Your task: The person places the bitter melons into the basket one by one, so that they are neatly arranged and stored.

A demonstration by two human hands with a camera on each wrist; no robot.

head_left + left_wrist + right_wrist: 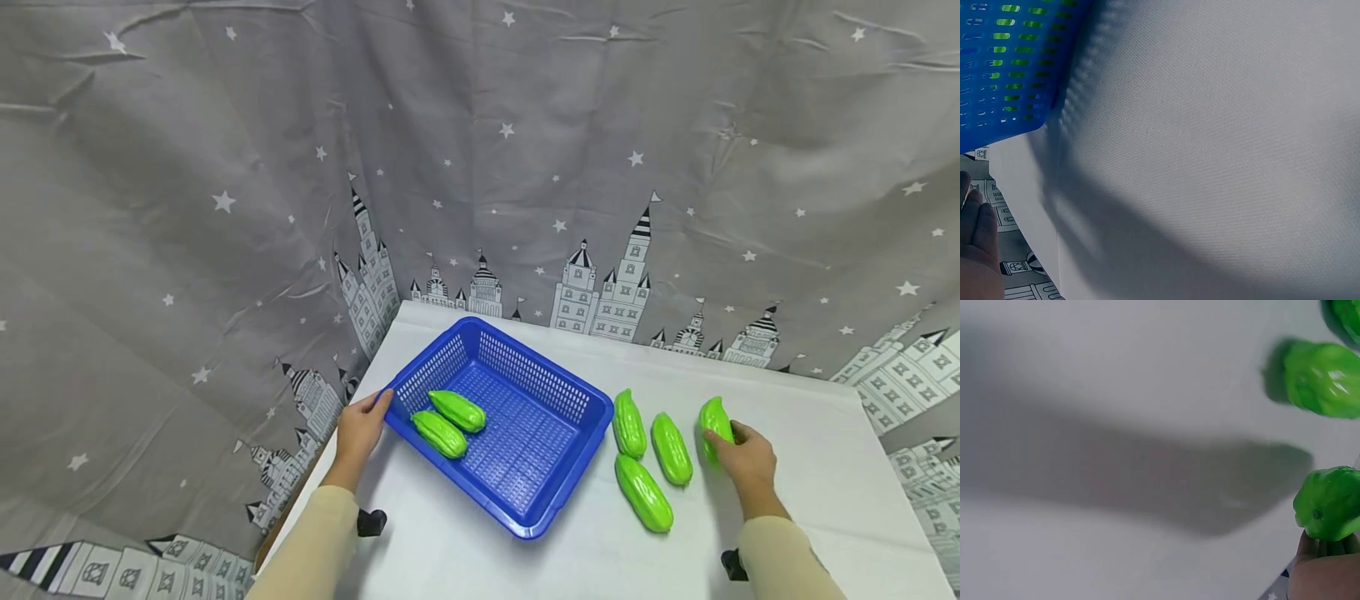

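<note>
In the head view a blue plastic basket stands at an angle on the white table, with two bright green bitter melons lying at its left end. My left hand grips the rim at the basket's left corner, thumb on the rim; the left wrist view shows its fingers beneath the perforated basket wall. Off to the right, my right hand holds a bitter melon between thumb and fingers. Its blunt end faces the right wrist view. Whether it touches the table I cannot tell.
Between basket and right hand, three more bitter melons lie on the table: one upper, one lower and one to the right. A grey curtain with stars and castles hangs behind the table and along its left side.
</note>
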